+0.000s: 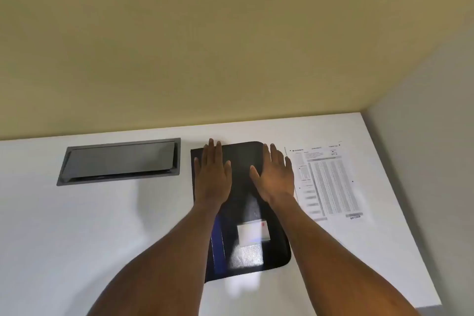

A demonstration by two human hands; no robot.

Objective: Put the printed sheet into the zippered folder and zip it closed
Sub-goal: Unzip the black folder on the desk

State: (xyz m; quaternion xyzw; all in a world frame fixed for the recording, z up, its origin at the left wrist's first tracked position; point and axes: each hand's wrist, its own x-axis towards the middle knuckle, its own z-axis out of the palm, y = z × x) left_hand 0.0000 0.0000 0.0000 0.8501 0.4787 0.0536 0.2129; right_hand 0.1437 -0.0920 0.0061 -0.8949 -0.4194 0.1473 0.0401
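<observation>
1. Two bare hands lie flat, palms down, on a black rectangular zippered folder at the centre of the frame: the left hand on its upper left part, the right hand on its upper right part. Both are spread with fingers straight, grasping nothing.
2. Both forearms cover much of the folder's left and right edges, so its zip cannot be made out. A pale rectangular label shows on the lower cover.
3. The folder's long axis runs from the bottom of the frame toward the top, tilted slightly left at the far end.
4. The white printed sheet lies flat on the white desk, just beside the folder to the right of the frame, outside it. Its long axis runs roughly parallel to the folder's; the print is too blurred to read.
5. A grey rectangular hatch is set into the desk at left centre.
</observation>
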